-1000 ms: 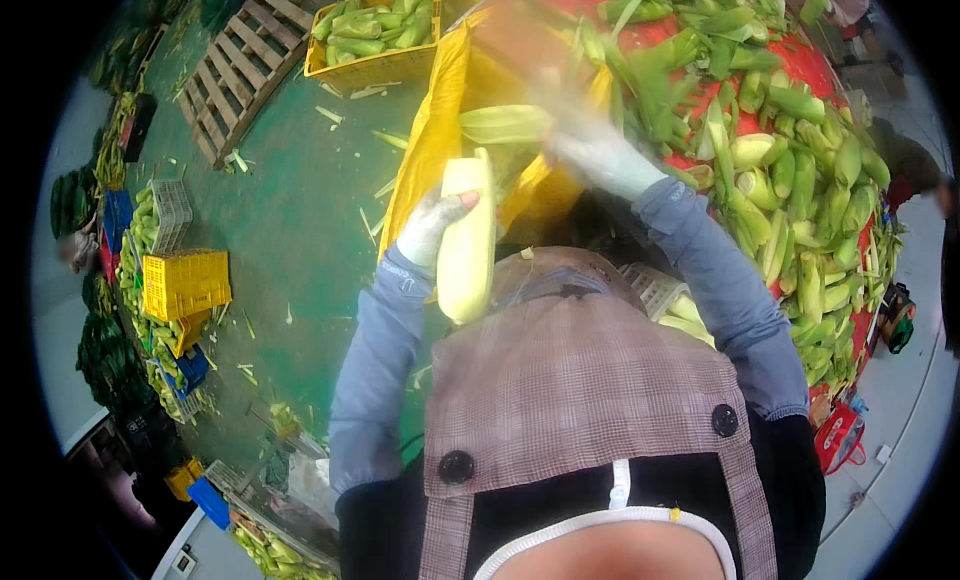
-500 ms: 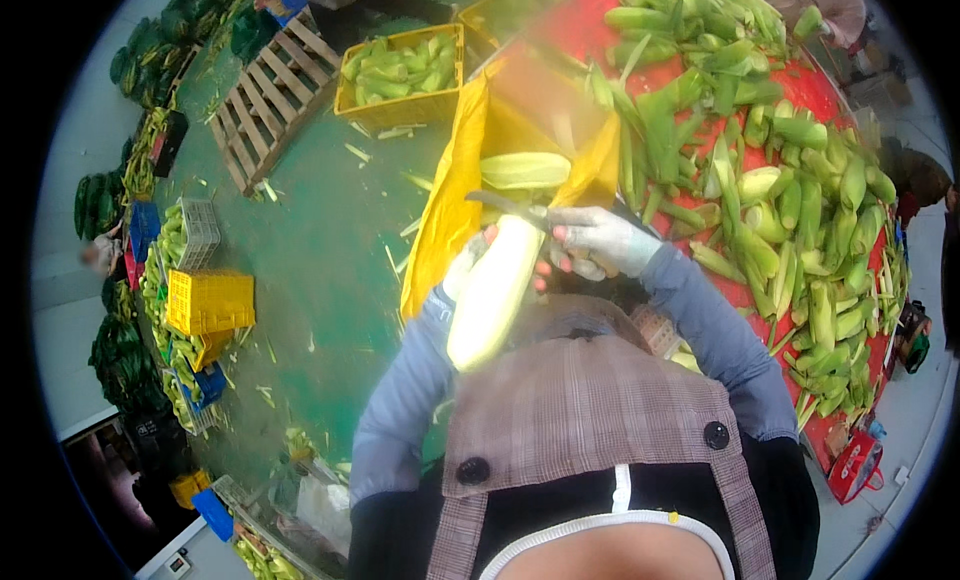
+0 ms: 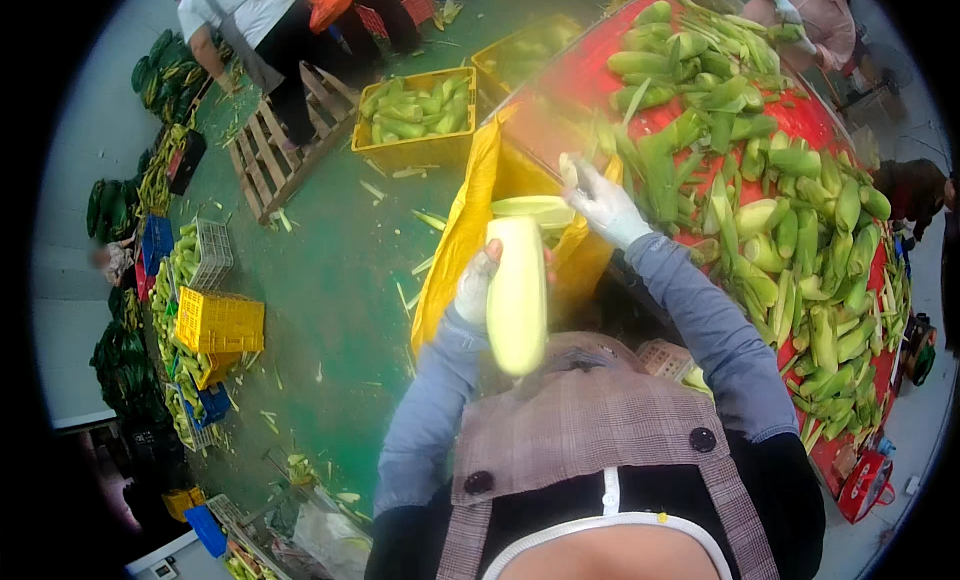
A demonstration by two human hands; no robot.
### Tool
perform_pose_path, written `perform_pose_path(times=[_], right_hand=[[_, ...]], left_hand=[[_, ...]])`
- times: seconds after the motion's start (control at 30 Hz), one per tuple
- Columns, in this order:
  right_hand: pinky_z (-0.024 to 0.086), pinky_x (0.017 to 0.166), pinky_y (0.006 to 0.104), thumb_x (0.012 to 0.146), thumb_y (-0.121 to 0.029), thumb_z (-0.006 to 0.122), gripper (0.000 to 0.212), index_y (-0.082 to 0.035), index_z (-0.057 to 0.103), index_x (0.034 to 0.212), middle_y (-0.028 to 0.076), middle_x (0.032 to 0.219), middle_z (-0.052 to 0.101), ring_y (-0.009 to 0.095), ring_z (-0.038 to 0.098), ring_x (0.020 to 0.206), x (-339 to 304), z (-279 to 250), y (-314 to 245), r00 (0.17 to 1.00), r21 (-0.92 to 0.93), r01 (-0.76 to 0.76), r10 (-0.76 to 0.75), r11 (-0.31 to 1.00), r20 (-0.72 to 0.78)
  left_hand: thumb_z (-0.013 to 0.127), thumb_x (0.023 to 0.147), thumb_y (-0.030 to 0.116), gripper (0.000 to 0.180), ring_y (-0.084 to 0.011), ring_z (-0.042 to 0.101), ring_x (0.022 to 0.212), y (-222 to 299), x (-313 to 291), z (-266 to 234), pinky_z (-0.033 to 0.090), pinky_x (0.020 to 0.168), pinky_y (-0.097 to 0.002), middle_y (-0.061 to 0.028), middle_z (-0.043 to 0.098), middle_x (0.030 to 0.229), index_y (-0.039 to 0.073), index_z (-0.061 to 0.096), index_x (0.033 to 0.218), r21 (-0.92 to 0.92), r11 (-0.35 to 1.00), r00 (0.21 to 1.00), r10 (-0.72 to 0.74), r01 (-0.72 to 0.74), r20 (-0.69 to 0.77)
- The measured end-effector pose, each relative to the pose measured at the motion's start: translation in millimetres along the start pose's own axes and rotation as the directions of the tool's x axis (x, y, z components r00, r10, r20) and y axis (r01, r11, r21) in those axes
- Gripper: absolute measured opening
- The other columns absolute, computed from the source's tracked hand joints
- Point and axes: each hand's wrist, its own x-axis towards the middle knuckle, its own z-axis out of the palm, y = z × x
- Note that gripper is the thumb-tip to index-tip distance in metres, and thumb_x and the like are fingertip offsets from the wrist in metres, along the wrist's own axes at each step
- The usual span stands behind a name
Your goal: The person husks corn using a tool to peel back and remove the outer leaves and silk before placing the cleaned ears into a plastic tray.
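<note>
My left hand (image 3: 474, 288), in a whitish glove with bare fingertips, is wrapped round a pale green ear of corn in its inner husk (image 3: 518, 300). The ear points down toward my chest. My right hand (image 3: 606, 205), gloved too, is raised to the right of it, fingers closed at a small pale piece I cannot make out clearly. No knife shows in it now. Below that hand a yellow sack (image 3: 450, 250) hangs with its mouth spread. Another pale ear (image 3: 530, 211) lies at the sack's opening, behind the held one.
A red-topped table (image 3: 590, 75) to the right carries heaped husked-leaf corn (image 3: 790, 220). Beyond the sack stands a yellow crate of ears (image 3: 470, 105); a wooden pallet (image 3: 262, 170) lies left of it. People work at the far left (image 3: 250, 30) and far right (image 3: 820, 20).
My right hand has moved up and away from the ear; the knife seen at its end is no longer visible. The ear has swung more upright. A person has come into view at upper left.
</note>
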Motion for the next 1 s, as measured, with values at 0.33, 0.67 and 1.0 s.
perform_pose_path(times=[0.33,0.67,1.0], right_hand=[[0.039,0.055,0.024,0.091,-0.032,0.055,0.043,-0.005,0.05,0.124,0.005,0.08,0.059,0.01,0.05,0.059,-52,54,12,0.976,0.54,-0.215,0.17,0.813,0.133],[0.037,0.045,0.0183,0.098,-0.032,0.046,0.054,-0.015,0.028,0.146,-0.002,0.082,0.055,0.003,0.047,0.058,-25,-34,-90,0.638,0.519,-0.532,-0.086,0.669,0.765],[0.048,0.085,0.0338,0.094,-0.027,0.043,0.042,-0.012,0.047,0.134,0.016,0.113,0.061,0.026,0.063,0.093,-11,16,-44,0.963,0.221,0.003,-0.063,0.975,0.263]], left_hand=[[0.078,0.07,0.017,0.069,-0.0202,0.051,0.113,11,5,-2,0.038,0.099,-0.0329,-0.0117,0.054,0.12,0.0,0.043,0.126,0.711,0.546,0.855,0.495,-0.443,0.152],[0.052,0.084,0.059,0.065,-0.0272,0.062,0.085,-16,-7,-45,0.053,0.073,-0.039,-0.0172,0.061,0.102,0.002,0.052,0.116,-0.294,0.951,0.995,-0.073,0.091,0.072],[0.054,0.081,0.061,0.069,-0.0275,0.06,0.075,-22,-6,-41,0.052,0.066,-0.0362,-0.0179,0.06,0.092,0.004,0.05,0.119,-0.241,0.94,0.971,-0.232,0.24,0.064]])
